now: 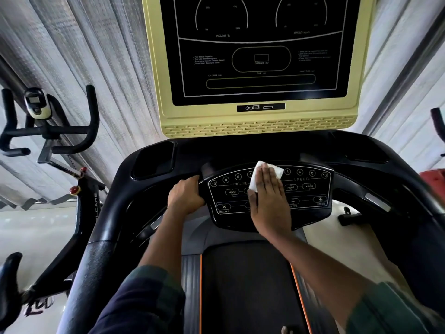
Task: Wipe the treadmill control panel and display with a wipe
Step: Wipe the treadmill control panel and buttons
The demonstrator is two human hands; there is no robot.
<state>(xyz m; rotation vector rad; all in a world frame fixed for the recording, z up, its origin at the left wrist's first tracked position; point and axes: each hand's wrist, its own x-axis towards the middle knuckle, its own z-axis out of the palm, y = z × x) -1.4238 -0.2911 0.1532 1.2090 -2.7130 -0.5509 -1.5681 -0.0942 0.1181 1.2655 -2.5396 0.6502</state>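
I am on the panel-wiping step: my right hand (269, 201) lies flat, fingers straight and together, pressing the white wipe (255, 183) onto the middle of the control panel (307, 196), between the INCLINE keys on the left and the SPEED keys on the right. The wipe pokes out past my fingertips near the panel's top edge. My left hand (186, 196) is curled round the black handlebar (144, 206) just beside the panel's left edge, which braces me. I judge the task less than half done, since the display (260, 56) above, in its yellow frame, has no wipe on it. Next I would sweep sideways across both key rows, keeping pressure light so no key registers, then lift to the display. The panel's rim drops away at the bottom toward the belt (245, 285), so the wipe could slide off there. To the right there is open room along the panel; to the left my own gripping hand bounds the stroke. The exercise bike (48, 131) stands well apart on the left.
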